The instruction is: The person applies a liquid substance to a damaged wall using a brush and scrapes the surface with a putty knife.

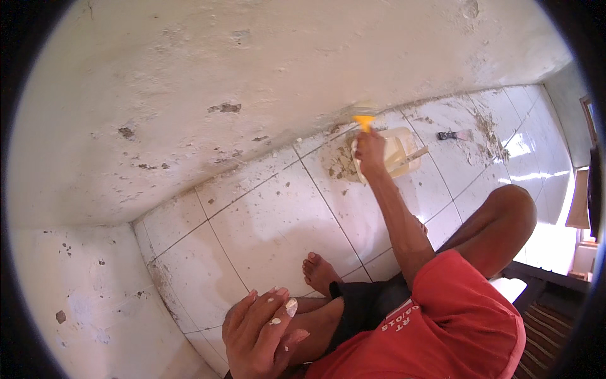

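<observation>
My right hand (370, 150) reaches out to the foot of the white wall (252, 76) and grips a putty knife with a yellow handle (364, 118), its blade against the wall's lower edge. Just behind the hand stands a pale plastic tub (399, 151) with a stick lying across it. My left hand (260, 331) rests on my left knee with fingers spread, holding nothing; white filler is smeared on its fingers. I am squatting, and my bare foot (320, 273) is flat on the tiled floor (271, 221).
A second scraper with a dark handle (453, 134) lies on the tiles to the right of the tub. Crumbs of dried plaster litter the floor along the wall. The wall shows chipped patches. A side wall closes the corner at the left.
</observation>
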A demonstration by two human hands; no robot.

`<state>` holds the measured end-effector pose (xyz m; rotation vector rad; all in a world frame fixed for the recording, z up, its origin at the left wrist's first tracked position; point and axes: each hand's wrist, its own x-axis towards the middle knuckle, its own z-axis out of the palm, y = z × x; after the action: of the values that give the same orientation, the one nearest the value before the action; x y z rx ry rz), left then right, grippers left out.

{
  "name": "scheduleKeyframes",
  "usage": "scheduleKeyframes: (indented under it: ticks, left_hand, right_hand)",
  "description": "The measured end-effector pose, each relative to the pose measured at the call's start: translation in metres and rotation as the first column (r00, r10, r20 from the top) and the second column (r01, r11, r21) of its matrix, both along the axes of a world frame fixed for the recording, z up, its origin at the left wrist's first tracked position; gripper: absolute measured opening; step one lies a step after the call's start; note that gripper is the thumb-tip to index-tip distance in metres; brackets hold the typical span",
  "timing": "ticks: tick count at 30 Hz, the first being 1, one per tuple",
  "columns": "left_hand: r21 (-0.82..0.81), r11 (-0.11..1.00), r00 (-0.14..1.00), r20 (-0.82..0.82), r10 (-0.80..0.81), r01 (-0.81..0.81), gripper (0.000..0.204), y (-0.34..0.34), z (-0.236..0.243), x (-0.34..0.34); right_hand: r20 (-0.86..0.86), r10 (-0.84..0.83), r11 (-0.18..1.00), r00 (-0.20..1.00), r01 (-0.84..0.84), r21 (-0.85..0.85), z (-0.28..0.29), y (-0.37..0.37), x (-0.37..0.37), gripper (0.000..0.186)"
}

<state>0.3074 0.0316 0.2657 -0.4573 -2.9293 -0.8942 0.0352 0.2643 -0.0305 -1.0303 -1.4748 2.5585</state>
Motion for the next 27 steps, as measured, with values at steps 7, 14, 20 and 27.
scheduleKeyframes:
  ticks: [7,14,20,27]
  left_hand:
    - [-0.002,1.0,1.0,0.009,0.007,-0.007,0.033,0.0,0.002,-0.002]
    - [0.046,0.999,0.999,-0.051,0.006,-0.003,0.041,-0.003,-0.002,0.009]
    - [-0.012,0.996,0.991,0.094,0.093,-0.092,0.037,0.004,-0.005,0.005]
    - [-0.016,0.996,0.994,0.063,0.089,-0.088,0.036,-0.001,-0.006,0.007]
  right_hand:
    - [-0.037,0.586,0.809,0.81,-0.587,-0.038,-0.002,-0.038,0.016,0.024]
    - [-0.077,0.012,1.0,0.997,-0.01,0.019,-0.003,-0.001,0.014,0.038]
    - [-0.064,0.571,0.82,0.818,-0.572,0.003,0.001,-0.06,0.033,0.012]
    - [0.284,0.667,-0.116,0.689,-0.281,0.953,0.077,0.037,0.08,0.035]
